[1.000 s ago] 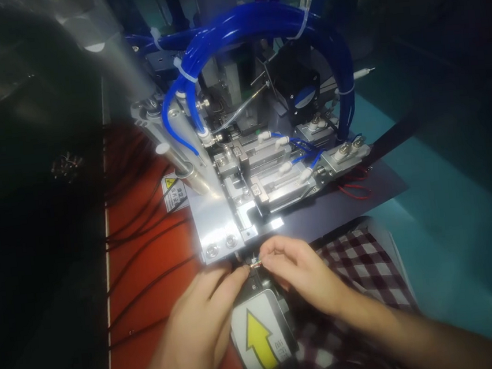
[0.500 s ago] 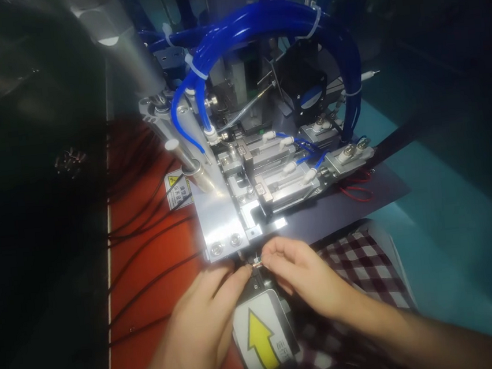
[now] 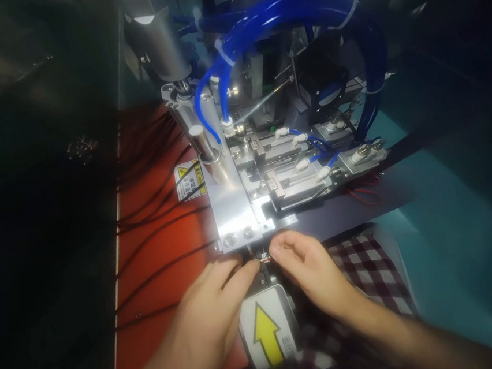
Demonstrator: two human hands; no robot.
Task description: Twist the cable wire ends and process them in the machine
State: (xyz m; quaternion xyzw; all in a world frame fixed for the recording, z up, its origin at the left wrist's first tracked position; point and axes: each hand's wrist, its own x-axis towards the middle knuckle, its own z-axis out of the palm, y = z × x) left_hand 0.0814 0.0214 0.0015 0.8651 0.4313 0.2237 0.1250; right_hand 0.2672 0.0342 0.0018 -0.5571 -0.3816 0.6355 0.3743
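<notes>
A tiny part with white and reddish bits point(image 3: 264, 257) lies between my hands, just below the front edge of the machine's metal plate point(image 3: 236, 211). On its left side, my left hand point(image 3: 215, 289) is closed, with the thumb tip at the part and the other fingers partly hidden under the plate edge. From the right, my right hand point(image 3: 303, 260) pinches at the part with thumb and forefinger, the other fingers curled. The part is too small to name. Directly beneath the fingers is a dark fixture point(image 3: 262, 281).
A white cover with a yellow arrow point(image 3: 265, 330) stands below my hands. Above are pneumatic cylinders point(image 3: 301, 188), a thick blue hose bundle point(image 3: 298, 8) and a steel post point(image 3: 205, 145). Black cables point(image 3: 158, 222) cross the orange-red base point(image 3: 151, 286). Checked cloth point(image 3: 371, 271) shows at right.
The whole view has shifted, so machine and hands appear further right and slightly higher. Both hands stay at the tiny part, with little visible change in their grip.
</notes>
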